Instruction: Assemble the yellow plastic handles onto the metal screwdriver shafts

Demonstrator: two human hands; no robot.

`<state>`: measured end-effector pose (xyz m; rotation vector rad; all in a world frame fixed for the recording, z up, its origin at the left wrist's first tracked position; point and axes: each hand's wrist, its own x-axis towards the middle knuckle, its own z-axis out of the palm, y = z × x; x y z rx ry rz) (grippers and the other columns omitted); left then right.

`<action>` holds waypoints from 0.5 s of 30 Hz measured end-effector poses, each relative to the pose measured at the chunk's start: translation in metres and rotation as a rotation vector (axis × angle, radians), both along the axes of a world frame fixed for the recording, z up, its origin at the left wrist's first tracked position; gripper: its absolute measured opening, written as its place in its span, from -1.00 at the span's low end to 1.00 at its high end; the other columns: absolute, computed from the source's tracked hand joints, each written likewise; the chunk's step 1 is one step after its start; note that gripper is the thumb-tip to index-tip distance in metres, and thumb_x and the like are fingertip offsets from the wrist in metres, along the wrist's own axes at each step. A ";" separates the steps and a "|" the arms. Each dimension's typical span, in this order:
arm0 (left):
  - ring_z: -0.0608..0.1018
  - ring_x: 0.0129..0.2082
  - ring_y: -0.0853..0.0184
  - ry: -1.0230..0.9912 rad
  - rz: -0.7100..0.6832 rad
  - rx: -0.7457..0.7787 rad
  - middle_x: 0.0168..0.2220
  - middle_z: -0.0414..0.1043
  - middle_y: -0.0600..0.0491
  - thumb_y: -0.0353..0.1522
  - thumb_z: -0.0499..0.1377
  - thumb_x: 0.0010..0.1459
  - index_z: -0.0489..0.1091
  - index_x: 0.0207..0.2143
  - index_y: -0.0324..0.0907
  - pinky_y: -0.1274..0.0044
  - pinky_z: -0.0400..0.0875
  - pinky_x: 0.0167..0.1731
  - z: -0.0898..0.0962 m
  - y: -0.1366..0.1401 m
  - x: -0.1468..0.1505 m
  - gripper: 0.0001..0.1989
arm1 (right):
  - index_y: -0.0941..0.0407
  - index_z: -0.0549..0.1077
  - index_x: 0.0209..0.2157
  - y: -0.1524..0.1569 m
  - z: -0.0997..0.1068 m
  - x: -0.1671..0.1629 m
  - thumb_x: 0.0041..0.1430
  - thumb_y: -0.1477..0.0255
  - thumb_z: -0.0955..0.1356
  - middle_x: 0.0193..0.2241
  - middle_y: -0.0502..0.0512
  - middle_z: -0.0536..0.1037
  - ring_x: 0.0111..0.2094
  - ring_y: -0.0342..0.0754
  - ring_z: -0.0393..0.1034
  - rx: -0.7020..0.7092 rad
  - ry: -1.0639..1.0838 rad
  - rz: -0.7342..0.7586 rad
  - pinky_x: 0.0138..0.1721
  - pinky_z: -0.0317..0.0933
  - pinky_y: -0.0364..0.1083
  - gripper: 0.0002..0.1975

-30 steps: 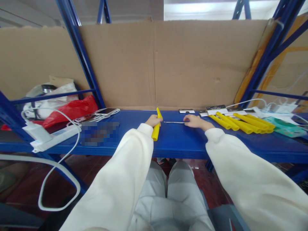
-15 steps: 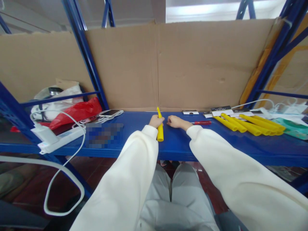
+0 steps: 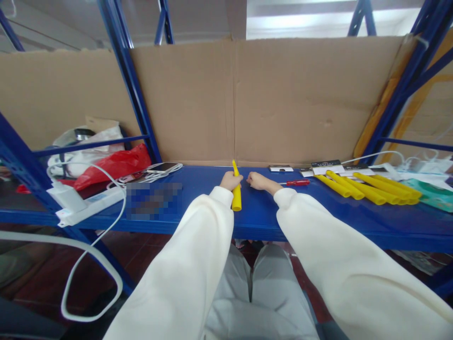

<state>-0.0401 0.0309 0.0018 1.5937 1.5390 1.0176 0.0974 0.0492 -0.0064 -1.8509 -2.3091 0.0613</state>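
My left hand (image 3: 230, 181) is wrapped round a yellow tapered tube (image 3: 237, 200), its thin end pointing away from me and its wide end towards me. Just to the right, my right hand (image 3: 260, 181) is closed above the blue shelf top (image 3: 208, 177), apart from the tube. Whatever its fingers may pinch is too small to make out. Beyond that wrist lies a red-handled screwdriver (image 3: 297, 182). Several more yellow tapered tubes (image 3: 371, 188) are laid side by side on the right.
Black-and-white cards (image 3: 327, 166) lie behind the tubes, with a green packet (image 3: 432, 194) at far right. On the left are a power strip (image 3: 90, 208), a phone (image 3: 163, 167) with white cable and a red bag (image 3: 115, 165). A cardboard panel (image 3: 300, 104) closes off the back.
The camera view has shifted slightly. My left hand keeps its hold on the yellow tapered tube, and my right hand stays closed beside it with hardly any movement.
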 end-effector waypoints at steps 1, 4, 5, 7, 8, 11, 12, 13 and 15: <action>0.49 -0.62 0.35 -0.003 -0.001 -0.001 -0.72 0.33 0.13 -0.49 0.18 0.14 0.47 -0.37 -0.28 0.61 0.34 -0.52 0.000 0.000 0.000 -0.94 | 0.22 0.52 -0.01 0.000 0.000 0.002 0.41 0.46 0.23 -0.04 0.32 0.62 -0.06 0.03 0.54 -0.003 0.000 -0.011 -0.14 0.32 -0.16 -0.71; 0.48 -0.63 0.36 -0.012 -0.001 -0.007 -0.72 0.32 0.14 -0.50 0.18 0.15 0.45 -0.39 -0.27 0.62 0.32 -0.53 0.001 -0.002 0.000 -0.94 | 0.24 0.51 0.02 0.001 0.002 0.010 0.39 0.46 0.24 -0.01 0.36 0.60 0.01 0.07 0.52 -0.004 -0.010 -0.038 -0.06 0.32 -0.11 -0.70; 0.47 -0.64 0.37 -0.015 -0.001 -0.009 -0.73 0.30 0.15 -0.51 0.17 0.16 0.44 -0.39 -0.27 0.62 0.31 -0.54 0.002 -0.003 0.000 -0.93 | 0.24 0.50 0.04 0.003 0.004 0.014 0.39 0.46 0.24 0.01 0.38 0.59 0.04 0.08 0.51 0.009 -0.009 -0.052 -0.03 0.31 -0.09 -0.69; 0.45 -0.65 0.39 -0.022 -0.003 -0.015 -0.74 0.28 0.17 -0.52 0.16 0.18 0.41 -0.40 -0.26 0.63 0.27 -0.57 0.004 -0.006 0.001 -0.91 | 0.23 0.50 0.07 0.007 0.007 0.024 0.37 0.46 0.26 0.03 0.41 0.58 0.08 0.12 0.49 0.042 0.001 -0.093 0.01 0.31 -0.04 -0.67; 0.44 -0.66 0.40 -0.025 -0.005 -0.017 -0.75 0.27 0.18 -0.52 0.16 0.18 0.40 -0.41 -0.25 0.64 0.26 -0.58 0.004 -0.006 0.001 -0.90 | 0.23 0.51 0.07 0.010 0.009 0.031 0.36 0.46 0.26 0.03 0.43 0.58 0.08 0.13 0.49 0.057 0.007 -0.131 0.02 0.31 -0.03 -0.67; 0.44 -0.67 0.41 -0.025 -0.012 -0.014 -0.74 0.26 0.18 -0.52 0.16 0.19 0.39 -0.42 -0.24 0.64 0.25 -0.58 0.003 -0.006 0.001 -0.88 | 0.24 0.54 0.06 0.016 0.012 0.060 0.33 0.46 0.29 0.01 0.48 0.58 0.11 0.18 0.48 0.038 0.006 -0.285 0.05 0.31 0.01 -0.65; 0.44 -0.66 0.40 -0.023 -0.015 -0.013 -0.74 0.26 0.18 -0.52 0.16 0.19 0.39 -0.42 -0.25 0.63 0.27 -0.57 0.003 -0.005 0.001 -0.88 | 0.25 0.53 0.09 0.018 0.012 0.073 0.32 0.48 0.29 0.04 0.51 0.56 0.13 0.20 0.46 0.030 0.002 -0.335 0.07 0.30 0.05 -0.63; 0.44 -0.66 0.40 -0.022 -0.020 -0.012 -0.74 0.27 0.17 -0.52 0.16 0.19 0.40 -0.43 -0.25 0.63 0.28 -0.56 0.002 -0.004 0.001 -0.88 | 0.24 0.53 0.10 0.019 0.012 0.085 0.30 0.50 0.30 0.07 0.52 0.54 0.15 0.21 0.44 0.026 0.001 -0.390 0.10 0.28 0.07 -0.62; 0.46 -0.65 0.38 -0.020 -0.028 -0.016 -0.74 0.28 0.16 -0.51 0.16 0.19 0.41 -0.43 -0.26 0.61 0.32 -0.53 0.002 -0.003 0.002 -0.88 | 0.22 0.53 0.11 0.022 0.009 0.109 0.26 0.51 0.33 0.09 0.51 0.53 0.16 0.22 0.42 0.001 -0.001 -0.465 0.13 0.26 0.11 -0.60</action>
